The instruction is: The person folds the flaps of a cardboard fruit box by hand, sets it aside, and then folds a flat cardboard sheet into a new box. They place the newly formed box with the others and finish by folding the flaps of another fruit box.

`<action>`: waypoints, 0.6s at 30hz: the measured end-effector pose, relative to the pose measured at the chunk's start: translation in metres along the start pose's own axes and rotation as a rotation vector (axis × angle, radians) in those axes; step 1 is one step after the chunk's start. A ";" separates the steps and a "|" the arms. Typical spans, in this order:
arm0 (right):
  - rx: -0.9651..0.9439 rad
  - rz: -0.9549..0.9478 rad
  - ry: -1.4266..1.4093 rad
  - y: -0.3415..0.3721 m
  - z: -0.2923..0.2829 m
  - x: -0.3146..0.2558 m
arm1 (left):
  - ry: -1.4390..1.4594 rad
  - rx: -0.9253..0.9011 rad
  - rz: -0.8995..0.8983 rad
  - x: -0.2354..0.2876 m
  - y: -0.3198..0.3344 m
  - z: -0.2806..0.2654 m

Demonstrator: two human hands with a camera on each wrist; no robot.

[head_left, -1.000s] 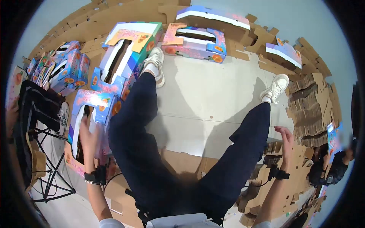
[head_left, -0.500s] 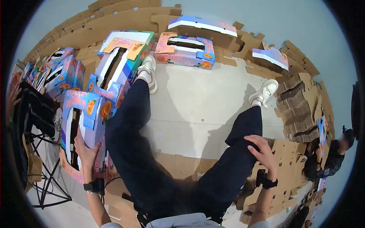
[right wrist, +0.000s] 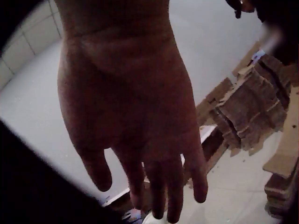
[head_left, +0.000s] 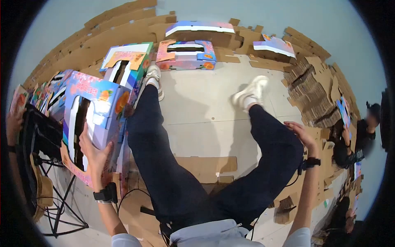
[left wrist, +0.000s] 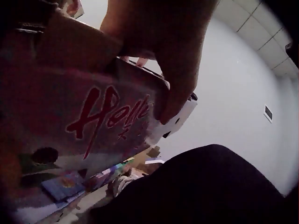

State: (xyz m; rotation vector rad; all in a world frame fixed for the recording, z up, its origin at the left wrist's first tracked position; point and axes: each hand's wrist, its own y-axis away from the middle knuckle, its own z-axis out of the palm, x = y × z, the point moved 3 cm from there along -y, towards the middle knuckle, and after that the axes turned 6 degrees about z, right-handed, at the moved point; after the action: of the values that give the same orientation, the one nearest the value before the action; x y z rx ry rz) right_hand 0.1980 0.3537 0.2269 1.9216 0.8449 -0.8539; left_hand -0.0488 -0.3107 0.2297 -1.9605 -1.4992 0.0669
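Note:
My left hand (head_left: pixel 95 155) grips the side of a printed fruit carton (head_left: pixel 87 84) at the left, the thumb on its outer wall and the fingers over the edge of its long top opening. The carton is blue and pink with orange fruit prints, and it overlaps the one behind it. In the left wrist view, red lettering (left wrist: pixel 110 116) runs along the carton wall below that hand. My right hand (head_left: pixel 302 133) is beside my right knee, holding nothing. Its fingers hang straight and spread in the right wrist view.
Beyond the gripped carton stands another printed carton (head_left: pixel 123 59), and a third carton (head_left: pixel 185 64) is at the back by my left shoe. Flat cardboard stacks (head_left: pixel 308 94) lie at the right. Black stool legs (head_left: pixel 61 206) stand at the left; people sit on both sides.
My left hand has taken hold of the carton, which has risen and moved toward the far carton. My right foot has shifted inward, and the right hand has moved from the air to beside the knee.

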 end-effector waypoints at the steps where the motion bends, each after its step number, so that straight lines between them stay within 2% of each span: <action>1: -0.084 0.058 0.095 0.009 -0.006 -0.010 | 0.012 0.034 0.021 0.003 -0.003 -0.003; 2: -0.076 0.061 0.083 0.020 -0.010 -0.024 | 0.023 0.062 0.037 0.005 -0.004 -0.005; 4: -0.183 -0.076 0.190 0.030 -0.008 -0.053 | -0.022 0.093 0.058 0.006 -0.010 -0.009; 6: -0.173 -0.159 0.194 0.026 -0.011 -0.062 | -0.075 0.184 0.107 0.010 -0.018 -0.012; 9: -0.173 -0.223 0.132 0.029 0.001 -0.087 | -0.107 0.261 0.057 0.033 -0.025 -0.026; 13: -0.325 -0.297 0.119 0.019 0.028 -0.090 | -0.143 0.357 0.050 0.039 -0.025 -0.041; 18: -0.424 -0.375 0.169 0.002 0.042 -0.078 | -0.155 0.361 0.033 0.053 -0.011 -0.064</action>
State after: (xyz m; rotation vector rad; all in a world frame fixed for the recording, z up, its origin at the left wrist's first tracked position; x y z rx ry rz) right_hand 0.1471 0.2981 0.2737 1.4970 1.3981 -0.6610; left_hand -0.0137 -0.2925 0.3033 -1.7177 -1.4345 0.4807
